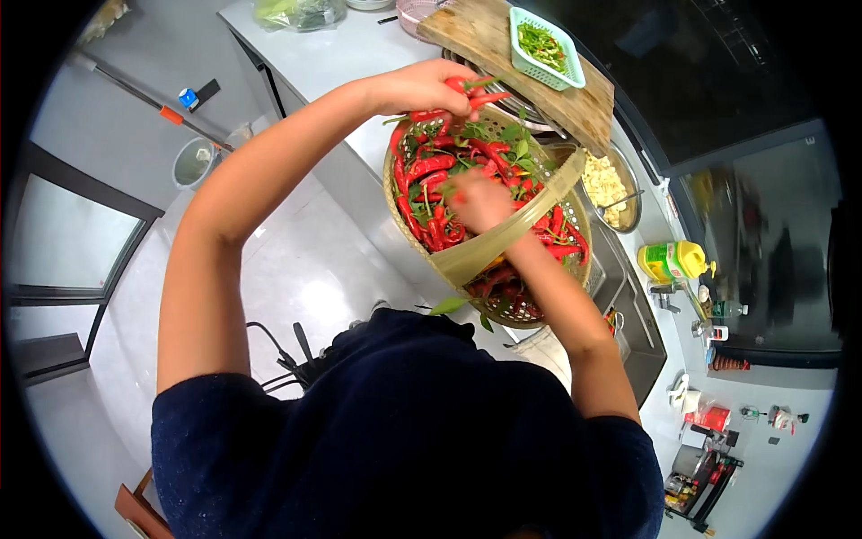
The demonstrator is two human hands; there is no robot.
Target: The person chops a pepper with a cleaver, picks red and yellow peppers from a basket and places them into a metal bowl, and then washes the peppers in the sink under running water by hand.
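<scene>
Red chili peppers [431,165] with green stems and leaves fill a yellowish plastic basket [397,226] with perforated walls. Its broad handle [475,252] arches across the top. Over the basket's far rim, my left hand [431,87] grips a few red peppers [490,100], their tips and stems poking out past the fingers. My right hand [481,199] is down among the peppers beside the handle and is blurred. Bits of red and green show at its fingertips, but whether it grips them is unclear.
A wooden cutting board [465,23] carries a mint-green basket [572,74] of sliced green peppers. Right of my basket are a metal bowl [633,219] of pale chopped pieces, a sink [640,350], a faucet [667,290] and a yellow pump bottle [673,261]. A bin [192,165] stands left.
</scene>
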